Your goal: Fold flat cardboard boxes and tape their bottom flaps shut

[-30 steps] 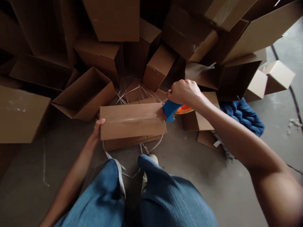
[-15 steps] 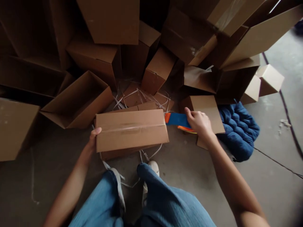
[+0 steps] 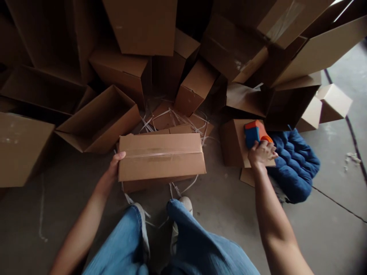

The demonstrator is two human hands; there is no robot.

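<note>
My left hand grips the left end of a closed brown cardboard box, thumb on top and the other fingers mostly hidden. Clear tape runs along the box's middle seam. Out to the right, my right hand is at a blue and orange tape dispenser, its fingers spread at the near side. The dispenser rests on top of another cardboard box. Beneath the taped box lie flattened cardboard and loose white straps.
Several open cardboard boxes are piled across the back and left. A blue tufted cushion lies right of the dispenser. A dark cable crosses the concrete floor at far right. My shoes stand close below the taped box.
My right hand has moved right with the tape dispenser, from beside the taped box's end onto the box near the cushion, and its fingers have spread. My left hand keeps its grip.
</note>
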